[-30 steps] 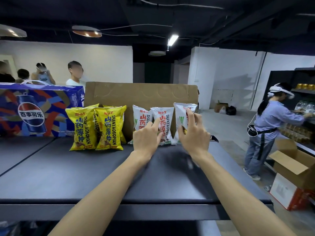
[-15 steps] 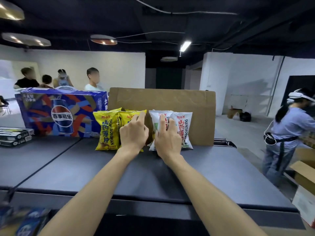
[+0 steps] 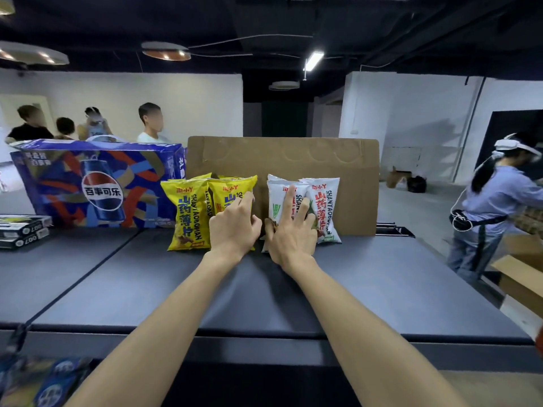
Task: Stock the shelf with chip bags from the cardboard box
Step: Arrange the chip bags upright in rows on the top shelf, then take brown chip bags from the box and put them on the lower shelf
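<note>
Both spread hands, left hand (image 3: 233,227) and right hand (image 3: 291,236), press upright bags (image 3: 323,210) against the cardboard (image 3: 346,183); light, crushable, so hold by edges.

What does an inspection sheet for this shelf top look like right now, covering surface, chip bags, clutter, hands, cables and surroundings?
Surface: dark shelf top, panel seam at left.
Job's things: yellow chip bags and white chip bags standing upright against a cardboard sheet.
Clutter: blue Pepsi carton; flat black boxes stacked at left.
Hands: left hand with straight fingers on a yellow bag; right hand with spread fingers on a white bag.
Cables: ceiling wires only.
Surroundings: person with headset at right beside open cardboard boxes; group of people at back left.
</note>
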